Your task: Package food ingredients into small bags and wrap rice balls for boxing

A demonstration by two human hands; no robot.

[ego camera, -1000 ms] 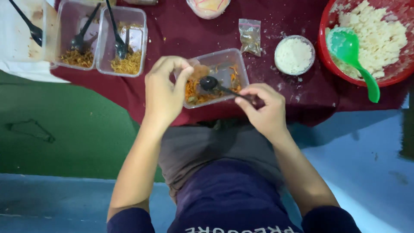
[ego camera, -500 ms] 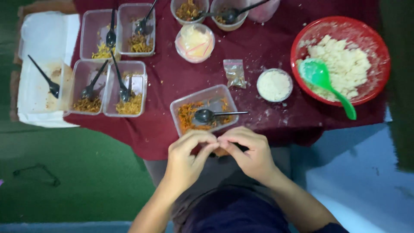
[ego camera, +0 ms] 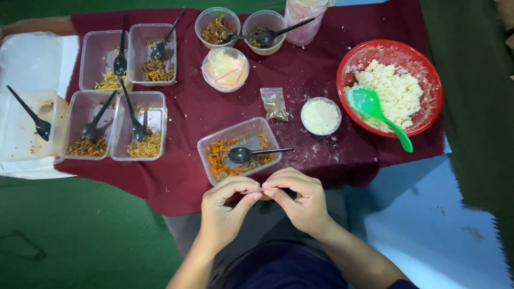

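both hands meet just off the bench's near edge, fingertips pinched together: left hand (ego camera: 227, 206) and right hand (ego camera: 300, 198) closed on a small morsel (ego camera: 263, 196) between them (mostly hidden, can't tell what it is). just beyond the hands, at the near edge, a clear rectangular tub (ego camera: 239, 150) w/ orange shredded filling and a black spoon (ego camera: 251, 154) lying in it, handle pointing twd the right edge. a bit further in: small zip bag (ego camera: 274, 103) and a small round cup of white powder (ego camera: 320, 116), close together. at the right edge, red bowl (ego camera: 428, 69) of white crumbly dough w/ a green scoop (ego camera: 375, 109) resting in it. toward the left edge, four clear tubs (ego camera: 120, 93) in a block, each w/ shredded filling and a black spoon. far edge: two round cups (ego camera: 241, 24) w/ filling. the dark red cloth (ego camera: 182, 115) is dusted w/ flour near the middle.
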